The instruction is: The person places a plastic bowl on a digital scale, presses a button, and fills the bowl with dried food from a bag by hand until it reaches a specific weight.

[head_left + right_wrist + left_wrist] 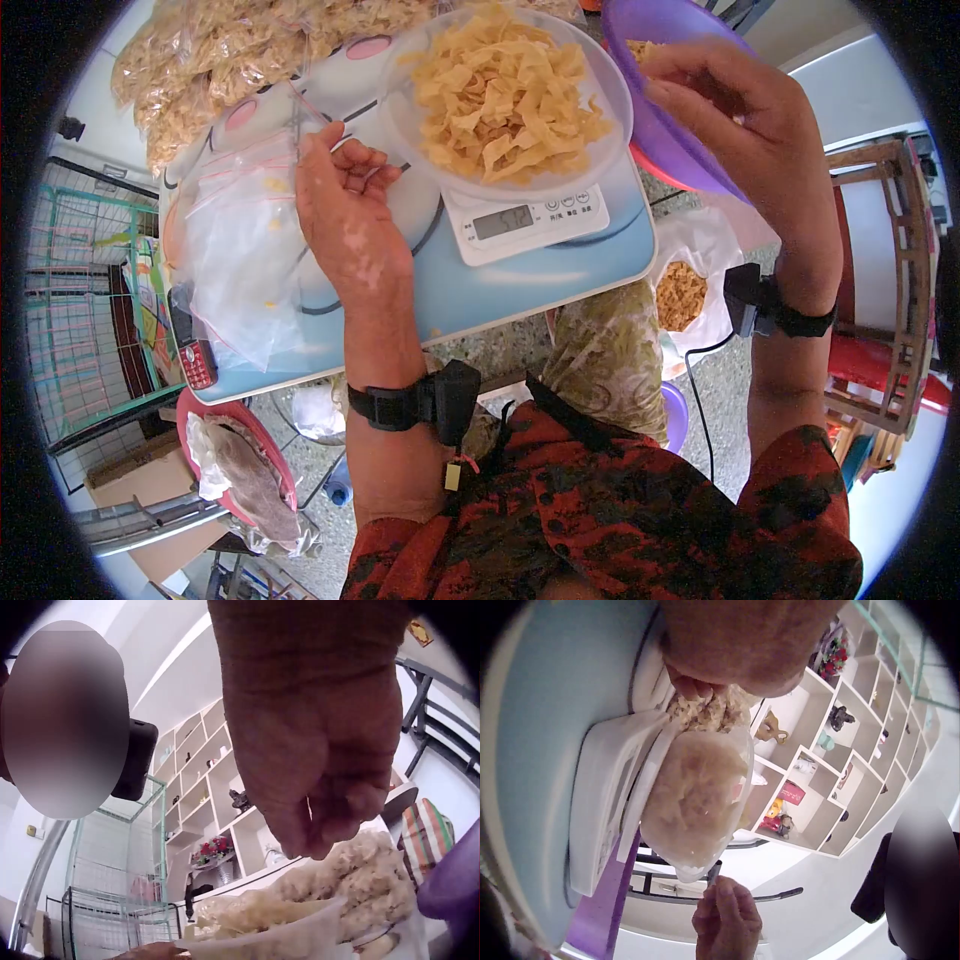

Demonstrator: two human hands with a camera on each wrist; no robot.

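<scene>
A translucent bowl (395,100) heaped with pale yellow, crinkled flat strips (510,100) sits on a white kitchen scale (530,225) whose display shows digits. My left hand (350,215) is left of the bowl, palm up, its fingers loosely curled around nothing. Its thumb side overlaps a stack of clear zip bags (235,250). To the bowl's right, my right hand (750,120) is raised at the purple basin (690,130), fingers curled and tips together. The left wrist view shows this right hand (726,919) beyond the bowl; no strip shows in it.
Filled clear bags (200,60) are piled along the table's far side. A red phone (197,364) lies at the near left corner of the blue table (400,330). Brown pieces (682,297) lie on white plastic below right. Wire cages (95,290) stand at left.
</scene>
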